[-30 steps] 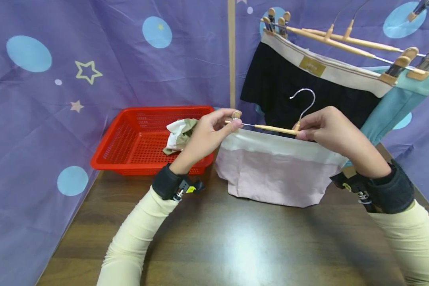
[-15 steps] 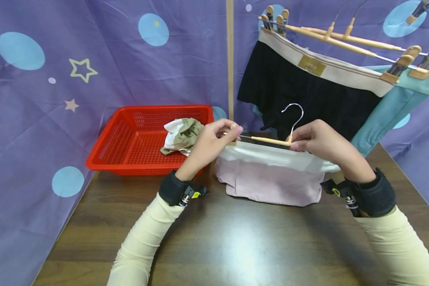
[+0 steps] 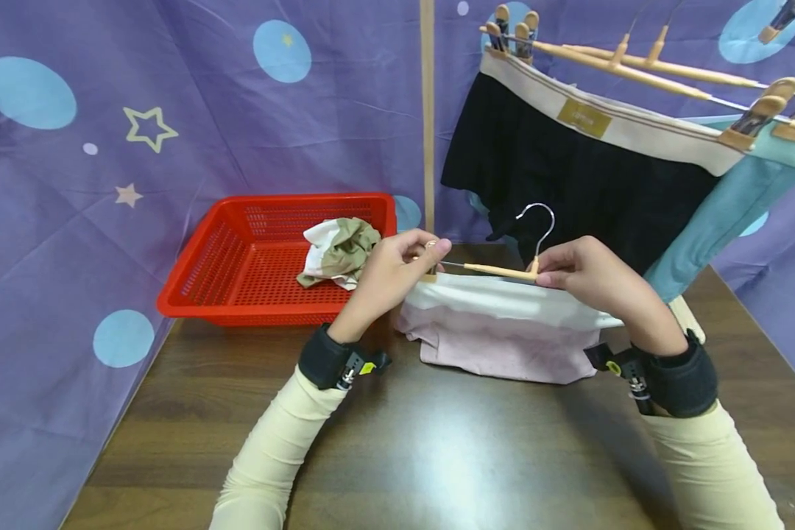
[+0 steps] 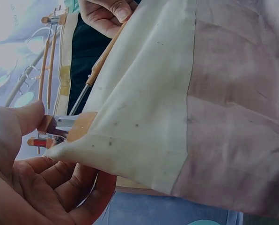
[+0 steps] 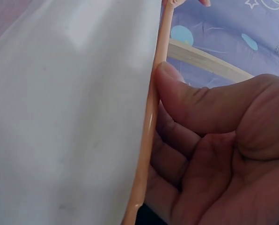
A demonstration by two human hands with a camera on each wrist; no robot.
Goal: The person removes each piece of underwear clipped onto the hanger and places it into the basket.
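Observation:
A pink garment with a white waistband (image 3: 503, 335) hangs low from a clip hanger (image 3: 500, 271), its bottom edge at the table. My left hand (image 3: 397, 272) pinches the clip (image 4: 60, 124) at the hanger's left end between thumb and fingers; in the left wrist view that clip sits over the waistband's corner. With thumb and fingers, my right hand (image 3: 589, 276) grips the wooden bar (image 5: 151, 112) beside the base of the metal hook (image 3: 550, 221). The hanger's right end is hidden behind the right hand.
A red basket (image 3: 199, 276) at the left holds a crumpled green and white cloth (image 3: 347, 250). Black shorts (image 3: 570, 162) and a teal garment (image 3: 722, 213) hang from clip hangers at the back right. A patterned purple curtain (image 3: 344, 132) stands behind the wooden table (image 3: 344, 456).
Both hands have come down with the hanger and garment, the right also shifting left. The pink cloth now sits lower and more folded against the table. Both grips stay the same.

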